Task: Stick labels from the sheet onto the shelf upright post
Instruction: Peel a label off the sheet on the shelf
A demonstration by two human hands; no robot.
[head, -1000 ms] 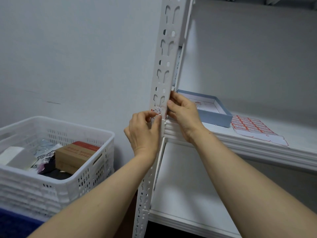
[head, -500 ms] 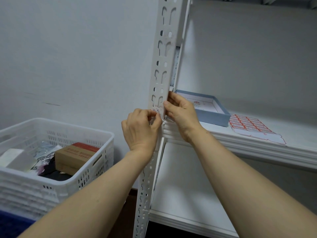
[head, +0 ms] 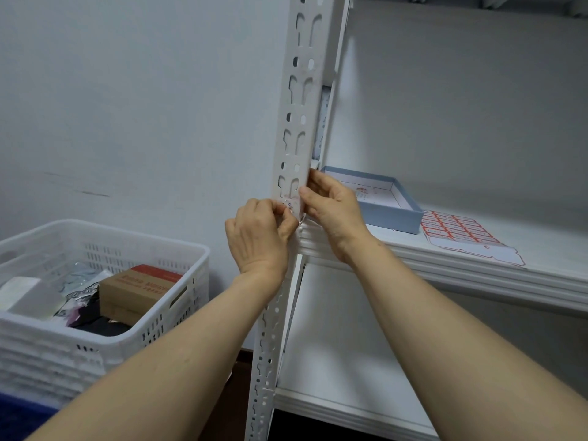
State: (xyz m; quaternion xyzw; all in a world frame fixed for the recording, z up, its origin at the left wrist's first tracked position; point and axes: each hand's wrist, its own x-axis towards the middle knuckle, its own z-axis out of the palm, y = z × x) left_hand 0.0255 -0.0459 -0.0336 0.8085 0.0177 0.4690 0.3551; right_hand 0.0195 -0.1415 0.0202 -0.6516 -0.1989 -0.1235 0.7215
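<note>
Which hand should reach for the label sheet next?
Right. The right hand grips the post on the side of the shelf where the label sheet lies; the left hand, across the post, pinches the label.

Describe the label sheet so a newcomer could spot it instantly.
Start at the white shelf beside the upright post. Right of the blue box lies the label sheet, flat. It alone carries rows of red-bordered labels.

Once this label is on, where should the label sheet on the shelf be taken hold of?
The label sheet lies flat on the shelf, so pinch an edge: probably its blank white end, nearest the front, coming from the front. No labels remain there to crease.
</note>
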